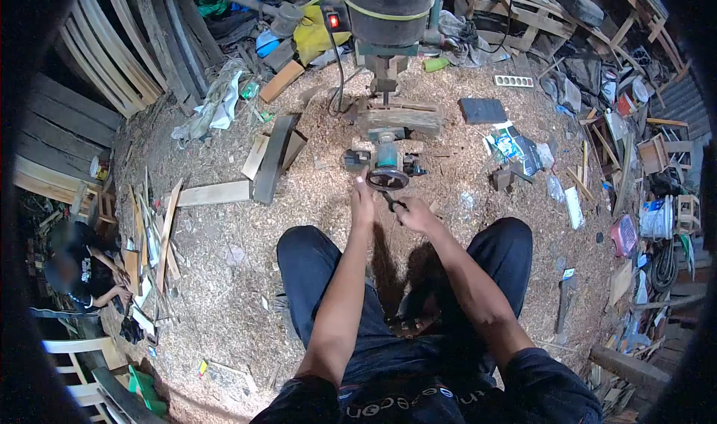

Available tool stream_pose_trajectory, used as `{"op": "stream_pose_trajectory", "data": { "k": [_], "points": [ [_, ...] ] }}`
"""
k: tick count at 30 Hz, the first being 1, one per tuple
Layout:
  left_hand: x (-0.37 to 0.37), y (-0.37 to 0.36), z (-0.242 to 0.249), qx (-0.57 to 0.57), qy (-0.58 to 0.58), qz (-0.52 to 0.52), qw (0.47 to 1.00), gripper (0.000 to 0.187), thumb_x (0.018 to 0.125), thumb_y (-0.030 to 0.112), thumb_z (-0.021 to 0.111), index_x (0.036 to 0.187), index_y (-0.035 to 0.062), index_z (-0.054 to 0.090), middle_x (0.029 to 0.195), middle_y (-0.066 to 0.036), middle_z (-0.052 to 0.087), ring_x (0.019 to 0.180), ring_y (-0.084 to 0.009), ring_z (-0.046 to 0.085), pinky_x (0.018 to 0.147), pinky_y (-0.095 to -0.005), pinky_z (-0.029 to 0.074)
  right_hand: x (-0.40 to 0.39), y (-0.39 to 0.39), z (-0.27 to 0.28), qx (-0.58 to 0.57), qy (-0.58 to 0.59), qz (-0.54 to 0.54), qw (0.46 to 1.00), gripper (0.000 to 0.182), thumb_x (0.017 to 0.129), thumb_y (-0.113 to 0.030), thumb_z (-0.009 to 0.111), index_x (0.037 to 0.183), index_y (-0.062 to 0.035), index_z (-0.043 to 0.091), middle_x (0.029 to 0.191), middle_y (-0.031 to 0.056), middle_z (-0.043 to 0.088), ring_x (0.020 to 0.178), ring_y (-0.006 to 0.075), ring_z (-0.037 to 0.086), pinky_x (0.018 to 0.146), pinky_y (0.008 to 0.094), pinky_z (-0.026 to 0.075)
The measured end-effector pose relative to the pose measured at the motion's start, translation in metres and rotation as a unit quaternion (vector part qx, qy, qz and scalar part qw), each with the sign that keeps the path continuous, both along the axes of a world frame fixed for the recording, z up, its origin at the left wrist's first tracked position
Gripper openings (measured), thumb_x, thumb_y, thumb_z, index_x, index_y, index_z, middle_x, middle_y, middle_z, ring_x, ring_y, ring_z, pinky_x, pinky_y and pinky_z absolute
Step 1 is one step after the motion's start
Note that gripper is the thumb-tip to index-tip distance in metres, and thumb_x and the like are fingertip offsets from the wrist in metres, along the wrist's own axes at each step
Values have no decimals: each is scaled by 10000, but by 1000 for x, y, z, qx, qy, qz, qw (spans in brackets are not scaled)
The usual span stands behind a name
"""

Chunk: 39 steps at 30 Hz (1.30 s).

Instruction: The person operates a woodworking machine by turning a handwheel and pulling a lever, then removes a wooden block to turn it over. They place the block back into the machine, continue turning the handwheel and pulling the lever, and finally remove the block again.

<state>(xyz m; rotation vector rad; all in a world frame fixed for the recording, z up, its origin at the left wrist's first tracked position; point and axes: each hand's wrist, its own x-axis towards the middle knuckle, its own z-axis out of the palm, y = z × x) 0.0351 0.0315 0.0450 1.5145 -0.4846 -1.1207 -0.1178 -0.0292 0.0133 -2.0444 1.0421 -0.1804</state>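
In front of my knees, a round handwheel (388, 180) sits on the near end of a green machine vise (387, 153). My left hand (362, 197) is at the wheel's left rim, its fingers closed about the edge. A dark handle (391, 200) sticks out below the wheel, and my right hand (411, 215) is wrapped round its near end. Beyond the vise lies a rough wooden block (404, 121), under the bit (385, 97) of an upright drilling machine (388, 9).
Wood shavings cover the floor (246, 289). Planks (276, 159) lie at the left, a dark block (482, 111) and a power strip (514, 81) at the right. A red-lit switch (334, 21) hangs by the machine. Another person (78, 267) crouches at far left.
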Motion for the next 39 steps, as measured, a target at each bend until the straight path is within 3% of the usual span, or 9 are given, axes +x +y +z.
{"op": "stream_pose_trajectory", "data": {
  "k": [6,10,16,20,25,27,33,36,39],
  "points": [
    [45,10,-23,-13,51,-53,997,751,1001,640,46,1530,210,362,1538,-176,374,1469,-317,250,1198,-465,145,38,11,5,16,-64,13,998,334,922,-318,623,912,9,692,765,241,667,748,391,664,720,462,516],
    [63,17,-18,23,18,-113,993,843,973,680,18,1522,146,371,1551,-164,360,1477,-330,236,1198,-489,142,55,14,-4,-59,-71,19,996,363,913,-339,641,907,21,688,743,255,651,737,417,652,708,478,513],
    [69,36,-35,-18,62,-68,996,841,979,687,78,1528,109,344,1549,-147,373,1462,-316,281,1184,-471,212,69,21,-14,-101,-63,6,993,369,901,-333,661,838,28,695,700,242,640,705,405,652,686,459,516],
    [72,53,-54,-13,-27,-49,998,871,1005,644,96,1438,-29,441,1464,-182,478,1400,-303,398,1184,-404,244,65,17,-18,-41,-101,20,994,355,902,-329,662,794,6,709,700,195,672,697,351,673,693,436,521],
    [72,72,-35,29,-133,-82,987,774,1042,553,131,1377,-30,513,1423,-198,521,1385,-294,421,1165,-361,267,59,16,6,-12,-63,40,997,321,900,-318,660,818,-13,721,749,154,706,695,328,679,699,434,527],
    [74,71,-30,23,-146,-55,987,734,1052,529,166,1371,-30,519,1406,-207,534,1365,-301,445,1158,-368,286,50,8,29,-109,-60,73,990,324,905,-311,658,825,-2,714,747,145,705,686,326,675,685,432,525],
    [107,-14,169,-154,-342,56,925,510,1062,372,349,1261,-42,571,1213,-216,637,1148,-326,598,985,-377,433,39,-73,233,-143,-188,-109,966,292,929,-249,603,974,20,705,778,240,675,729,386,680,677,449,508],
    [94,-70,281,-317,-445,113,830,397,1031,310,432,1184,-22,584,1176,-208,624,1137,-347,585,989,-392,429,45,-106,312,-289,-310,-165,891,237,934,-227,625,922,-2,698,697,145,672,585,238,636,605,340,498],
    [91,-123,351,-405,-541,149,722,372,1018,292,461,1199,-8,587,1209,-165,602,1136,-296,571,1017,-378,407,50,-118,389,-352,-307,-194,863,252,924,-213,616,959,21,700,830,249,689,793,405,689,700,439,524]
  ]
}}
